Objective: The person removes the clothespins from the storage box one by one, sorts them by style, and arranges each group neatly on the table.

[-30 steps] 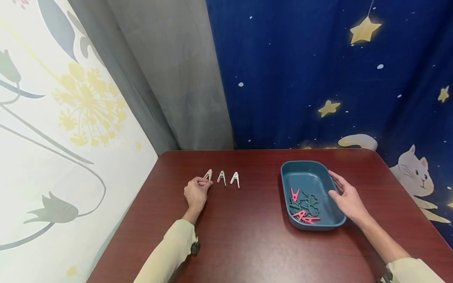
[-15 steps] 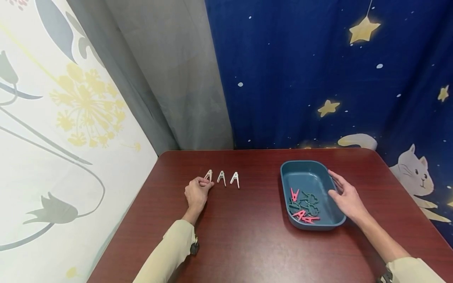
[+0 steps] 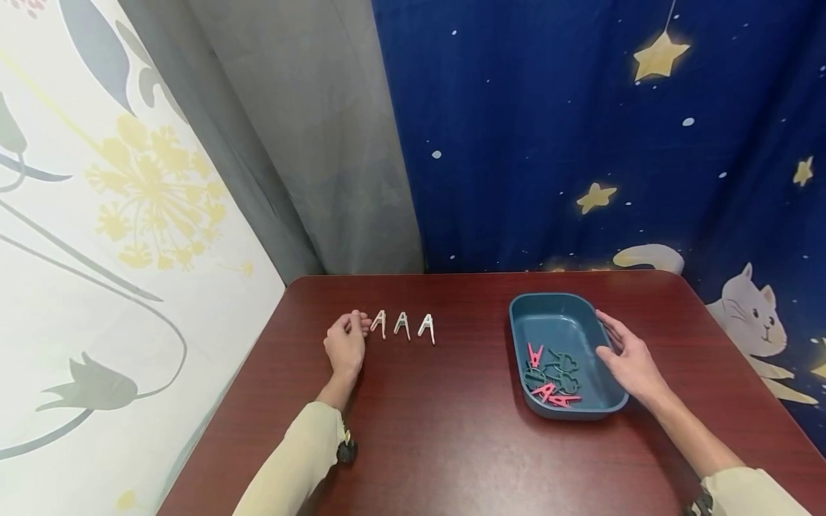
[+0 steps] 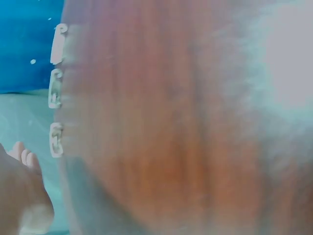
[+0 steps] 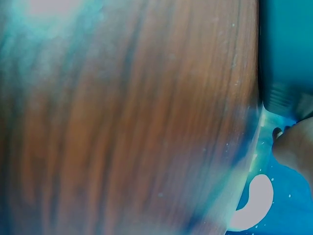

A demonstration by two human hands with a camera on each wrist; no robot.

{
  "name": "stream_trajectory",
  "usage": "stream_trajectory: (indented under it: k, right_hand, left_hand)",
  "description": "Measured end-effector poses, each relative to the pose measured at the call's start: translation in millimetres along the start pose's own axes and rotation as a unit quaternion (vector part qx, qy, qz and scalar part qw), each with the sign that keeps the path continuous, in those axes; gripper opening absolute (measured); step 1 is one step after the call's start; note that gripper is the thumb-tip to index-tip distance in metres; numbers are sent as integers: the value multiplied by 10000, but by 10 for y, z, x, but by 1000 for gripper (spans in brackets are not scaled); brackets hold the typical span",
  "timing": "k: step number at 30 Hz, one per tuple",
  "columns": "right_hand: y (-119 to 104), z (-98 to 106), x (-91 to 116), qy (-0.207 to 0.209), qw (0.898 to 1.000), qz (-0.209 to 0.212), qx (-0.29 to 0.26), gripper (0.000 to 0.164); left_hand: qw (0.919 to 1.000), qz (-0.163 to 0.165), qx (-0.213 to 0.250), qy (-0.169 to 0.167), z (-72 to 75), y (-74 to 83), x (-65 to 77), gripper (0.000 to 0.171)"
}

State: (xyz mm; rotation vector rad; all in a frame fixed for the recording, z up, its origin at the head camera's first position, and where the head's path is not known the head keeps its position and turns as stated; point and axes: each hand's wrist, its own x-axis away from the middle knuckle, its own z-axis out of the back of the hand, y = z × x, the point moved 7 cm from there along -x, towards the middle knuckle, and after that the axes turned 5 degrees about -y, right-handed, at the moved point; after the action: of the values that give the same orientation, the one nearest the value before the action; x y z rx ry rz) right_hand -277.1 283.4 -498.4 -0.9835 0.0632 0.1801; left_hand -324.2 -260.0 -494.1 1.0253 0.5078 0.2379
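Three white clothespins stand side by side in a row toward the far left of the table in the head view: the left clothespin (image 3: 379,324), the middle clothespin (image 3: 403,325) and the right clothespin (image 3: 426,328). My left hand (image 3: 345,345) is just left of the row, its loosely bent fingers close to the left clothespin and holding nothing. On the right, my right hand (image 3: 634,364) holds the side wall of a blue plastic bin (image 3: 568,414), thumb over the rim and fingers along the outside. Inside lie pink clothespins (image 3: 535,355) and dark green cloud-shaped clips (image 3: 565,362).
The reddish-brown wooden table (image 3: 445,430) runs back to a grey curtain (image 3: 348,179) and a blue star-patterned curtain (image 3: 516,143). A white wall (image 3: 77,308) with printed flowers borders its left side.
My left hand has let go of the left white clothespin and moved slightly left, leaving it standing in the row. The right hand and the bin have stayed in place.
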Motion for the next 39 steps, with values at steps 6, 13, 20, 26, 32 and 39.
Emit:
stream_trajectory:
  k: [6,13,20,26,32,39]
  right_hand:
    - [9,-4,9,-18,10000,-35,31,66]
    - [7,-1,8,-24,9999,-75,70,67]
    - [4,2,8,-20,10000,-75,26,67]
    - [-3,4,-6,5,10000,11,-88,67]
    - [-1,3,-5,39,9998,90,-153,66]
    - [14,-4,-4,78,9998,55,-172,67]
  left_hand:
    - [9972,-297,664,144,56,121,-114,18]
    - [9823,-410,1826,-26,-44,236,-224,28]
    - [9697,-381,2403,-224,-185,394,-240,36]
    - [9548,-442,2914,-397,-295,552,-257,39]
    - [9498,-586,3011,-624,-420,734,-267,41]
    - [9465,-738,3030,-829,-596,943,-231,43]
